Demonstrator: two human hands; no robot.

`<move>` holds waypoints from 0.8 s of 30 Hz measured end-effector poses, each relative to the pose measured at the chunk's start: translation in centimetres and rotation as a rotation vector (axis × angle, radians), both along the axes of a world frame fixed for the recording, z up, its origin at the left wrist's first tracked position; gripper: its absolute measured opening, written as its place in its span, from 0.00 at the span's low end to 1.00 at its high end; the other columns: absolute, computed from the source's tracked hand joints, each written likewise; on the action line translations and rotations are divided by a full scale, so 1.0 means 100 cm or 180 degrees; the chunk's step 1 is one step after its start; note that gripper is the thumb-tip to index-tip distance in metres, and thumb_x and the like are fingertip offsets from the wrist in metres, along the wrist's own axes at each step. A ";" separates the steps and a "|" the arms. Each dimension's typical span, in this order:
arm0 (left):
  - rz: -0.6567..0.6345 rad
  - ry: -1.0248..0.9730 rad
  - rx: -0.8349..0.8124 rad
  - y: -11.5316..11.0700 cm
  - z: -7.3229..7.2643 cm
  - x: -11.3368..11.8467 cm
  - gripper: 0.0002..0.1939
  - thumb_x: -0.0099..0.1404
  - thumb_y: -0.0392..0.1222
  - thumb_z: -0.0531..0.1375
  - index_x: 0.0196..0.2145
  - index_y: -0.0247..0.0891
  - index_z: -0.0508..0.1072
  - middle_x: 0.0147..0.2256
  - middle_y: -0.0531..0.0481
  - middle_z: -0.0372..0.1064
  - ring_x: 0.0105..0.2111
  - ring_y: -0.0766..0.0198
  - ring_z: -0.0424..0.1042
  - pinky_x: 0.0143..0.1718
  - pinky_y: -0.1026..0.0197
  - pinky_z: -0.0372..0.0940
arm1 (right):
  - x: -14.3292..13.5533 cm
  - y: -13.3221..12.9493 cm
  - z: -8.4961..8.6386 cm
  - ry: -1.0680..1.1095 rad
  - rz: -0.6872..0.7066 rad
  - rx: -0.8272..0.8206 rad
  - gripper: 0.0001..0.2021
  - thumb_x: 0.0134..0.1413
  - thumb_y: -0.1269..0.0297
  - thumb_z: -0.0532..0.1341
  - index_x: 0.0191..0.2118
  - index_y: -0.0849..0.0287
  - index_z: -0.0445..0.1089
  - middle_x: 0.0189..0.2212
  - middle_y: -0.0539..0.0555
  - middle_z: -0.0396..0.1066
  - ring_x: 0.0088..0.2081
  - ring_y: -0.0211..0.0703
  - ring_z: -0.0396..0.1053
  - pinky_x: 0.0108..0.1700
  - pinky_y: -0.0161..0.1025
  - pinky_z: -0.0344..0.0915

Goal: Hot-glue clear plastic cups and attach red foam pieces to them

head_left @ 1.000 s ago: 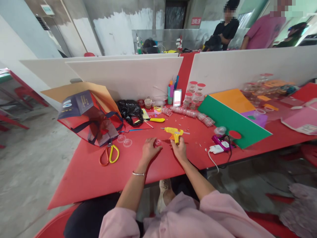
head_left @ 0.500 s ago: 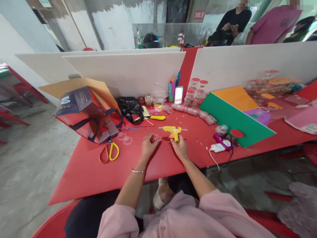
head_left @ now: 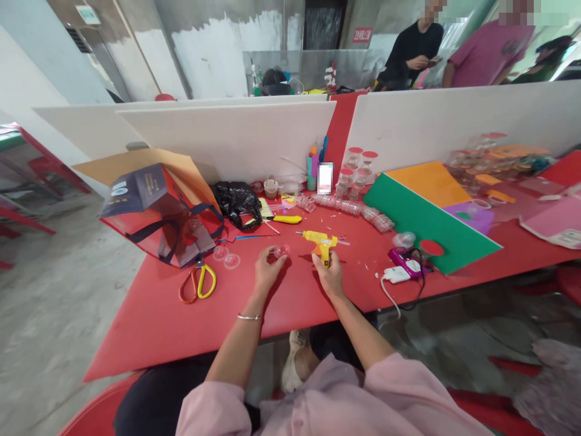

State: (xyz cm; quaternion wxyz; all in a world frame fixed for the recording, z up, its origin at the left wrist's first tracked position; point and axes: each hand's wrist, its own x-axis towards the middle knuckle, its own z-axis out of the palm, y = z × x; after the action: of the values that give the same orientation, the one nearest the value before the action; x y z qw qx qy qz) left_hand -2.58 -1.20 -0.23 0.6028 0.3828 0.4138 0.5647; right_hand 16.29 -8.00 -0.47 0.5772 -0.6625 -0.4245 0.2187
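Observation:
My right hand (head_left: pixel 330 275) is wrapped round the handle of a yellow hot glue gun (head_left: pixel 321 241), whose nozzle points left and whose glue stick pokes out at the back. Between the thumb and fingers of my left hand (head_left: pixel 267 269) is a small clear plastic dome (head_left: pixel 282 250). The dome and the nozzle are apart. Two similar clear domes (head_left: pixel 230 260) lie to the left on the red table (head_left: pixel 172 330). Beside them rest scissors (head_left: pixel 198 283) with one red and one yellow handle.
A gift bag (head_left: pixel 154 212) and a black plastic bag (head_left: pixel 238 204) stand at the back left, near a yellow utility knife (head_left: pixel 285 219). A row of stacked clear cups (head_left: pixel 351 207) runs behind the glue gun. To the right are a purple power strip (head_left: pixel 406 261) and a green board (head_left: pixel 422 224).
The glue gun has shifted slightly right and its nozzle is farther from the dome. My left hand has moved a little left with the dome. The whole view has tilted slightly.

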 end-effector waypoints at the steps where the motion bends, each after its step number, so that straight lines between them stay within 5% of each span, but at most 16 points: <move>1: 0.0025 0.0130 0.0073 0.000 0.001 0.000 0.21 0.45 0.39 0.76 0.38 0.40 0.78 0.37 0.45 0.76 0.35 0.59 0.75 0.32 0.63 0.69 | 0.000 0.000 0.000 0.0026 -0.0017 0.0010 0.19 0.56 0.44 0.64 0.43 0.53 0.67 0.32 0.49 0.71 0.31 0.44 0.70 0.37 0.40 0.67; 10: 0.0177 0.1017 0.0249 -0.006 0.009 0.001 0.25 0.49 0.46 0.74 0.45 0.37 0.76 0.35 0.47 0.76 0.32 0.62 0.76 0.32 0.63 0.70 | -0.005 -0.001 -0.004 0.0089 -0.0115 0.0209 0.26 0.46 0.43 0.71 0.44 0.56 0.69 0.33 0.52 0.76 0.33 0.47 0.74 0.39 0.42 0.70; 24: 0.0098 0.0553 0.0384 0.009 -0.016 -0.002 0.28 0.51 0.49 0.74 0.47 0.37 0.73 0.44 0.43 0.74 0.35 0.64 0.76 0.33 0.64 0.70 | -0.008 -0.002 0.000 -0.0116 -0.0192 0.0109 0.26 0.45 0.43 0.72 0.43 0.56 0.70 0.28 0.49 0.74 0.27 0.42 0.70 0.33 0.39 0.67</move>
State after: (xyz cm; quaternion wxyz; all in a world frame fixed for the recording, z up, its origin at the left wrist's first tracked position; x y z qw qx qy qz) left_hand -2.82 -0.26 -1.84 0.5317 0.4595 0.4355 0.5625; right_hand 15.48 -8.19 -0.45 0.5869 -0.6688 -0.4185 0.1818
